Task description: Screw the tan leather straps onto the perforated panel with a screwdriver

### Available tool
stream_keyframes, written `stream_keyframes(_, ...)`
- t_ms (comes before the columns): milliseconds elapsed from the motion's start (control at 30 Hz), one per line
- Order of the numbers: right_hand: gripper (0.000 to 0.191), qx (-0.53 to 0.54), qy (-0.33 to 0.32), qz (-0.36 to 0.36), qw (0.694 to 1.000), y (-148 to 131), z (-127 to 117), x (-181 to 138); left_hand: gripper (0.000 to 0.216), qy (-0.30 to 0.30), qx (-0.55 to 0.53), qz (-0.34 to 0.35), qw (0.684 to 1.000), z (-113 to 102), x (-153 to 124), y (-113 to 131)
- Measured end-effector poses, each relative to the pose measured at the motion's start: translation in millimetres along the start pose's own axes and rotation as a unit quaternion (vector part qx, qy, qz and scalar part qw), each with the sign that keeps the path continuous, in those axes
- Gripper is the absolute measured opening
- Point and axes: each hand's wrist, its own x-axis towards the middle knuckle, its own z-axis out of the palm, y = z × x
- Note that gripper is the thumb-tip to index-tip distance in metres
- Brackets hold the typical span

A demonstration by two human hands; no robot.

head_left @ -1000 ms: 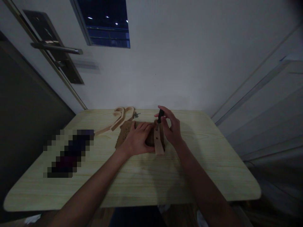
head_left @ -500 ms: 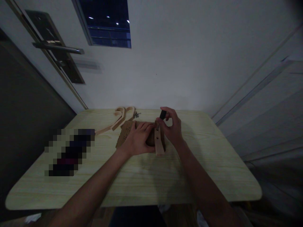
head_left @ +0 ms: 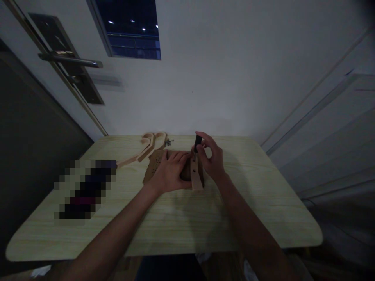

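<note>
Dim light; dark window (head_left: 129, 27) above wood-grain table (head_left: 175, 230).

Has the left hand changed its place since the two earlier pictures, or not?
No. Judged against the door handle, the left hand shows no clear shift; it is still on the brown piece.

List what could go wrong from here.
1. The screwdriver in the right hand might slip off the pale wooden strip and jab the left hand, whose fingers are close beside it.
2. The brown panel might shift under that turning, since only the left hand visibly steadies it.
3. The loose screws near the table's back edge could scatter if bumped.
</note>
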Motion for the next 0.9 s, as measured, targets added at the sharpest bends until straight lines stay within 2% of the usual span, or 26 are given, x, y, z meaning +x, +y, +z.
stream_keyframes(300, 0.036, -0.028, 0.058, -0.012, 0.998, -3.6, 0.6, 2.8, 0.081, -0.001, 0.000, -0.002, 1.000, -0.7, 0.6, 1.1)
stream_keyframes(600, 0.045, -0.002, 0.058, 0.025, 0.998, 0.0, 2.9, 0.8, 0.082, -0.003, 0.001, -0.002, 1.000, -0.3, -0.1, 0.5)
stream_keyframes(700, 0.047, 0.001, 0.056, 0.015, 0.998, 1.4, 3.6, 0.3, 0.082, -0.001, 0.004, -0.001, 1.000, 0.7, -0.2, -0.3)
stream_keyframes(900, 0.035, 0.003, 0.025, -0.017, 1.000, -0.7, 2.0, -0.8, 0.082, 0.005, 0.000, 0.007, 1.000, 2.9, -0.7, -3.2)
